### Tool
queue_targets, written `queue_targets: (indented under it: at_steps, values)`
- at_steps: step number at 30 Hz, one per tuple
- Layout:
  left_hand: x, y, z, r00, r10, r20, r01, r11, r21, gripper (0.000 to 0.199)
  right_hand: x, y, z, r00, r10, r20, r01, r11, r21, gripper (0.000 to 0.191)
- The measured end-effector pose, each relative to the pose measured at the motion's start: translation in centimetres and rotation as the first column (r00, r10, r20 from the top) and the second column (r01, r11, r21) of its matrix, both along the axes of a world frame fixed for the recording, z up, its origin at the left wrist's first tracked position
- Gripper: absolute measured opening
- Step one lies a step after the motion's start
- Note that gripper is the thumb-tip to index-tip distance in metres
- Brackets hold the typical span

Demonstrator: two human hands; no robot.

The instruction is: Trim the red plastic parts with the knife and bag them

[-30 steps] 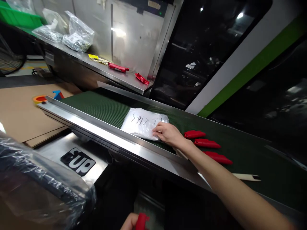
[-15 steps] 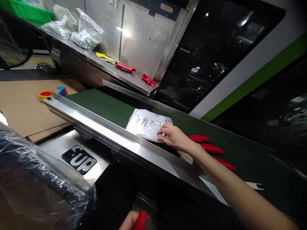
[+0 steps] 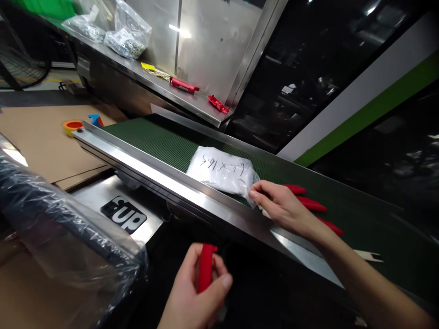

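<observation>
A white plastic packet with handwritten figures lies on the green conveyor belt. My right hand pinches the clear plastic at the packet's right end between thumb and fingers. In front of the belt, low in the view, my left hand is closed around a narrow red plastic part, which stands upright in the grip. Beyond my right wrist, several similar red parts lie on the belt, partly hidden by my arm.
A metal rail edges the belt's near side. Bags of small metal pieces and two red parts rest on the steel shelf behind. Cardboard with a tape roll lies left; a plastic-lined box stands at lower left.
My right hand has moved right, from over the packet to its clear end, and now pinches it. My left hand has risen into view with the red part. The camera view has shifted slightly.
</observation>
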State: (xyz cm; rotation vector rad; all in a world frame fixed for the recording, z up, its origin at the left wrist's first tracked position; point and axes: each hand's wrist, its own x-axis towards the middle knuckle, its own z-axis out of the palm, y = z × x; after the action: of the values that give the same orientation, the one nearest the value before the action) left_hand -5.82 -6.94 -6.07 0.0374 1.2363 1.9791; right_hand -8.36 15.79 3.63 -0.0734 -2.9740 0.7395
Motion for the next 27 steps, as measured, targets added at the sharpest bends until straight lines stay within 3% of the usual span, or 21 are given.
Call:
queue_targets:
  at_steps: [3, 6, 9, 12, 16, 18, 20, 25, 27]
  values:
    - [-1.6, 1.8, 2.5, 0.992, 0.055, -0.114, -0.05, 0.997, 0.052, 0.039, 3.2, -3.2, 0.1, 0.998, 0.053, -0.036, -0.055, 0.997, -0.052, 0.019]
    - [-1.8, 2.8, 3.5, 0.983, 0.122, -0.138, -0.111, 0.99, 0.083, 0.034, 5.9, -5.7, -0.9, 0.981, 0.13, -0.143, -0.135, 0.991, -0.025, 0.013]
    - [-0.9, 2.5, 3.1, 0.981, 0.132, -0.143, -0.129, 0.991, 0.027, 0.027, 7.9, -6.8, -2.4, 0.976, 0.116, -0.183, -0.127, 0.991, -0.05, 0.011]
    - [-0.1, 1.6, 2.2, 0.99, 0.092, -0.111, -0.094, 0.996, -0.012, 0.032, 9.2, -7.1, -3.6, 0.99, 0.042, -0.132, -0.066, 0.981, -0.184, 0.003]
    - [0.4, 0.7, 1.4, 0.998, -0.051, -0.038, 0.05, 0.998, -0.027, 0.036, 10.2, -7.2, -4.3, 0.997, 0.066, 0.042, -0.041, 0.892, -0.449, 0.008]
    - [0.6, 0.3, 1.0, 0.994, -0.111, 0.015, 0.111, 0.994, -0.015, 0.037, 10.5, -7.2, -4.6, 0.993, 0.103, 0.064, -0.055, 0.853, -0.519, 0.009]
    - [0.8, 0.1, 0.7, 0.994, -0.106, 0.018, 0.107, 0.994, -0.028, 0.037, 10.9, -7.3, -5.1, 0.999, 0.049, 0.015, -0.035, 0.863, -0.504, 0.013]
    - [1.2, 0.1, 0.4, 0.994, -0.082, -0.076, 0.072, 0.989, -0.132, 0.034, 12.1, -7.5, -6.6, 0.955, -0.273, -0.119, 0.219, 0.914, -0.342, 0.013]
    - [1.3, 0.2, 0.4, 0.984, -0.093, -0.149, 0.059, 0.973, -0.221, 0.032, 12.6, -7.4, -6.9, 0.941, -0.295, -0.165, 0.236, 0.924, -0.301, 0.012]
